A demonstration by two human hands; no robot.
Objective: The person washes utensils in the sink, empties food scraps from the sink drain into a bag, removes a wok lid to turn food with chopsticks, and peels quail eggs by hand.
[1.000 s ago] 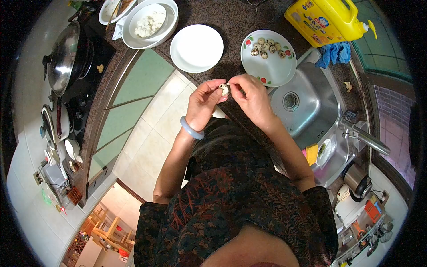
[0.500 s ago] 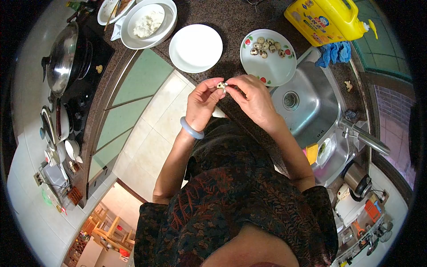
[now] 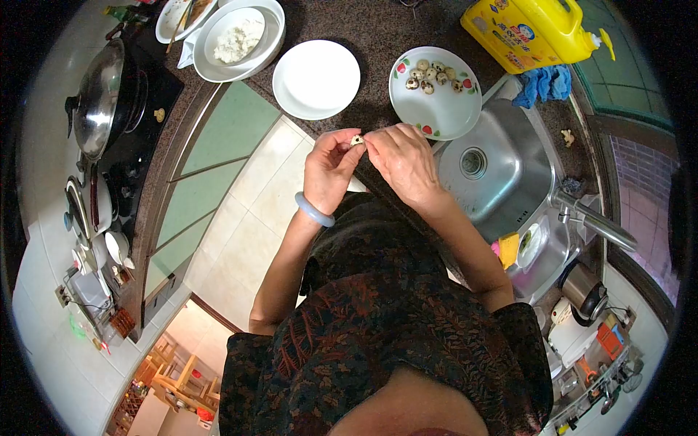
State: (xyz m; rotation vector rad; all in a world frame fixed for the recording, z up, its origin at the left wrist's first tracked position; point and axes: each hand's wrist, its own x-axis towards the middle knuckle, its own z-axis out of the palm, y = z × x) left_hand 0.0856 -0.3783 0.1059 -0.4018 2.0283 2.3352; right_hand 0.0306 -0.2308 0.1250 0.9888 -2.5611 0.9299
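Two hands are working close together near the edge of the dark speckled table (image 3: 374, 58), with one small speckled egg (image 3: 357, 139) sitting between their fingertips. The left hand (image 3: 329, 168) is holding the egg in a narrow pinch of thumb and fingers. The right hand (image 3: 401, 161) is curling in from the other side, its fingertips at the egg; its own back is hiding whether it is gripping or only touching. The shell is showing too small to tell whether it is cracked.

The egg is lying lower in view than the white dish (image 3: 316, 79) and the flowered plate (image 3: 435, 115), over neither of them. A slip is therefore looking like the main risk: a smooth, possibly damp surface could be sliding out of so light a pinch and landing on the table edge or the floor tiles (image 3: 254, 185). Pressing too hard could be crushing it. The other speckled eggs (image 3: 427, 88) are resting loosely on the flowered plate, which is standing right beside the sink (image 3: 502, 182), so a knock could be sending some rolling.

As for writing, the yellow jug (image 3: 527, 36) is carrying large Chinese characters, seemingly beginning 高效; its brand mark and smaller print are staying too small to read.
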